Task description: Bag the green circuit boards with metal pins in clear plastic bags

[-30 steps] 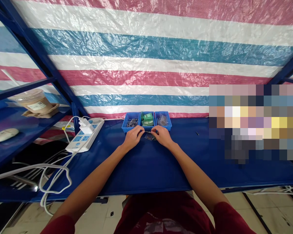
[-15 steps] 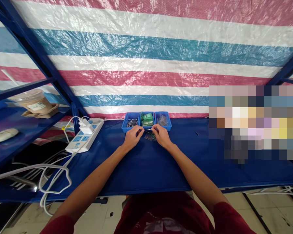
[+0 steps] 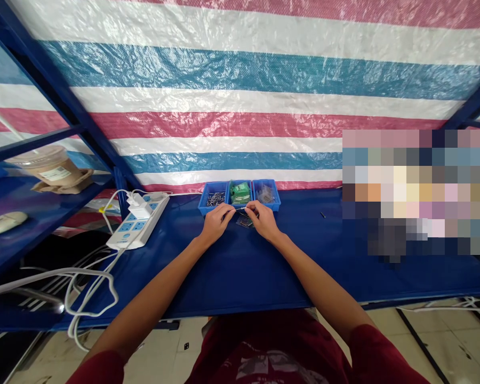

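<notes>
One thin, pale piece [image 3: 240,208] is pinched at either end by the fingertips of the left hand [image 3: 215,222] and the right hand [image 3: 264,218], held near three blue bins [image 3: 205,208] and small items [image 3: 245,221] on the blue table [image 3: 242,266].

A cup [image 3: 58,169] with a straw [image 3: 8,127] sits on the shelf [image 3: 8,193] near a mouse [image 3: 5,223], white cords [image 3: 64,271] loop by the power strip [image 3: 135,233], and a striped sheet [image 3: 264,125] hangs behind

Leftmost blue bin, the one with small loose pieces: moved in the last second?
No. The leftmost blue bin holds its place against the striped sheet behind it; the whole view shifts slightly, probably the camera.
</notes>
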### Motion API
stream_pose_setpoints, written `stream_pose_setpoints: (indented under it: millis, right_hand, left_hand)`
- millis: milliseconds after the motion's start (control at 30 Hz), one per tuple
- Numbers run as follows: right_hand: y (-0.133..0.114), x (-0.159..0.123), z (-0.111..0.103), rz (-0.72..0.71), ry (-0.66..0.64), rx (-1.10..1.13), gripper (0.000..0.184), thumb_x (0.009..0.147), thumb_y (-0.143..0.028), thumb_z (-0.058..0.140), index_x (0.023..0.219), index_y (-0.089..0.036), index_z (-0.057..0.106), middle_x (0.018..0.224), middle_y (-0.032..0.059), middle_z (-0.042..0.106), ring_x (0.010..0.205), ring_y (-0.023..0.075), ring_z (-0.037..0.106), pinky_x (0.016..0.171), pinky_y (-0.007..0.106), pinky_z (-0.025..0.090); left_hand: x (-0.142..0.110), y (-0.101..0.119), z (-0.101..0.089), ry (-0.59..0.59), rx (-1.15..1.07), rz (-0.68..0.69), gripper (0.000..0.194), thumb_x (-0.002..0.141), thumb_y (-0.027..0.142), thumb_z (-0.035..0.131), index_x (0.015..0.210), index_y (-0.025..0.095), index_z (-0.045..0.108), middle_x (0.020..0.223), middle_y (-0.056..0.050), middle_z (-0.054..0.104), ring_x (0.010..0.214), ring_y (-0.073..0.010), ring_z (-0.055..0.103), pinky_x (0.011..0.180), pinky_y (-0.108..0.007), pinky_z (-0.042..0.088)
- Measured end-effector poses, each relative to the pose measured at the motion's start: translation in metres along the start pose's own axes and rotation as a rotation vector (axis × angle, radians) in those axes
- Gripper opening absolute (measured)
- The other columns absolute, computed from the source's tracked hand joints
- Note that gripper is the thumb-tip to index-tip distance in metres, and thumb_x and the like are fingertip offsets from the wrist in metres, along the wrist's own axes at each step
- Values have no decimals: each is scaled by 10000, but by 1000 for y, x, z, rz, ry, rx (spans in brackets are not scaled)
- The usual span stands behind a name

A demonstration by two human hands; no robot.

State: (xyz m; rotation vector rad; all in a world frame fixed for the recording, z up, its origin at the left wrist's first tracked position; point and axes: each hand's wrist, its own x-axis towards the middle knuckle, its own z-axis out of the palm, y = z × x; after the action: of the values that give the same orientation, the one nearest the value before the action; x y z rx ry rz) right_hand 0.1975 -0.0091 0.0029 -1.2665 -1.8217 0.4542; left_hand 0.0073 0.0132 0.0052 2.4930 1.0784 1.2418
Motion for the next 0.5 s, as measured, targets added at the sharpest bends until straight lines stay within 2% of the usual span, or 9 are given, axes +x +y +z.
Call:
stream_pose_setpoints:
  millis: [167,500]
  right_hand:
    - [0,0,0,-23,-1,2,270,941,-368,420,1075,-194,578,903,38,645,711,145,587,705,234,443]
    - [-4,-2,-2,-55,-21,-29,309,968,-396,364,948,-191,593,897,53,637,791,159,583,733,235,430]
  left_hand:
    - [0,2,-2,-19,-2,-2,323,975,388,375,887,176,603,836,-55,647,786,-160,606,760,-273,475]
    - [0,3,-3,-5,-7,21,303,970,368,403,882,172,618,819,-45,651,731,-143,593,719,-258,471]
